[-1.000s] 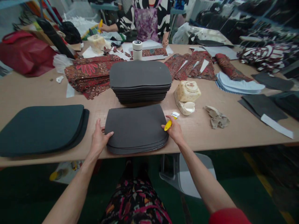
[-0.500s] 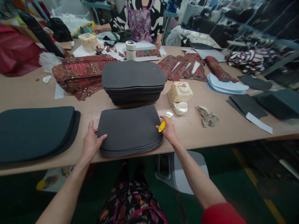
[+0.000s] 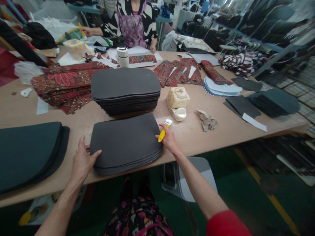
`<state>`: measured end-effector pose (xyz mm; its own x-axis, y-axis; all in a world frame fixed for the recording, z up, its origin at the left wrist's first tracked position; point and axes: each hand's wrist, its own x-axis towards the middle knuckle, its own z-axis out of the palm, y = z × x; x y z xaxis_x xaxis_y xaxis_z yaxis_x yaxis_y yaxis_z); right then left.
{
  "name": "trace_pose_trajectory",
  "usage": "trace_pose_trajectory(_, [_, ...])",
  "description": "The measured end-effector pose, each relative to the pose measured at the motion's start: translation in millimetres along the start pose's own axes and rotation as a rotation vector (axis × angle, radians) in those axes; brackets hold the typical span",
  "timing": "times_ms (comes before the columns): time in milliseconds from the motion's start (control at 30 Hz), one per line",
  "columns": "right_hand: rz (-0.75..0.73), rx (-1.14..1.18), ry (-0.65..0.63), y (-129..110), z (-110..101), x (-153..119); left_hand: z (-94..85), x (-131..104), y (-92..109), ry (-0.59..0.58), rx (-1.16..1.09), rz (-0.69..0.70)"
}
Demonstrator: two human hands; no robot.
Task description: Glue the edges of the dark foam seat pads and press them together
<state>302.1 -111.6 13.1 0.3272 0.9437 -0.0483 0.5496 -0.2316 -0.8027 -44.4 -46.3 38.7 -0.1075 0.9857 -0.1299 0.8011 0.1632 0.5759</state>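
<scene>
The table (image 3: 216, 144) spans the frame, and at its far side, top centre, stands a co-worker (image 3: 133, 29) in a purple patterned apron. A pile of dark green sheets (image 3: 27, 150) runs off the left edge of the frame. Just right of it, centre left of the frame near the table's front edge, lies the low stack of dark grey sheets (image 3: 125, 139), flat, its lower layers fanned out slightly toward the bottom of the frame. Directly behind it, near the centre, rises a taller stack of similar sheets (image 3: 125, 80). Red-brown patterned fabric (image 3: 66, 77) lies folded in layers at upper left. The left hand (image 3: 85, 159) is at the low stack's left edge, thumb resting on the top sheet and forefinger spread apart from it; the placing of its other fingertips is hidden. The right hand (image 3: 168, 137), at the stack's right edge, is closed around a brush, its thumb beside the top sheet. Right of centre, a cream container (image 3: 178, 98) sits near the taller stack, with a crumpled cloth (image 3: 208, 121) to its right. A white bottle (image 3: 123, 58) stands upright behind the taller stack. The brush (image 3: 161, 133) has a yellow handle and pale bristles, which point up and right.
</scene>
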Motion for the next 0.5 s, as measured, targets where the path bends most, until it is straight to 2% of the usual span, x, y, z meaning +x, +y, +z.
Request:
trace_pose_trajectory(233, [-0.027, -0.034, -0.001, -3.0, 2.2, -0.5, 3.4, 3.2, -5.0, -0.013, 0.02, 0.014])
trace_pose_trajectory(367, [-0.054, -0.053, 0.024, -7.5, 5.4, -5.1, 7.2, 10.0, -20.7, -0.027, -0.007, 0.095])
trace_pose_trajectory(500, [-0.078, -0.074, 0.079, -6.6, 13.3, -18.4, 5.6, 11.4, -37.0, -0.007, 0.095, 0.216])
